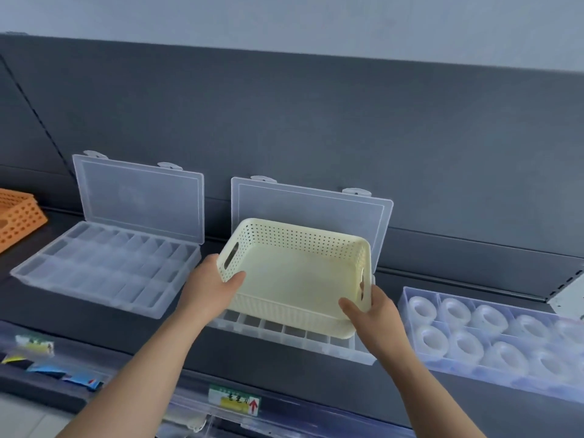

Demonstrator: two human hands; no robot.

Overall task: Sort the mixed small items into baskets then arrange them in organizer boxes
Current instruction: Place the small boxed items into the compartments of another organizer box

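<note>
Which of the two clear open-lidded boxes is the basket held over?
The right clear plastic organizer box: the left hand and right hand hold the cream perforated basket over it. The left clear box lies uncovered.

Place: a shop, seen at a display shelf.
Shelving: dark metal shelf (284,368) with a tall matching back panel (316,121) and a slotted upright (34,105) at the left.
Shelf edge: clear rail (316,417) carrying a printed price label (234,400) with a red arrow.
Stock: identical tape rolls (455,311) lined up in a clear divided tray (407,298); small packets (34,346) at the lower left.
</note>
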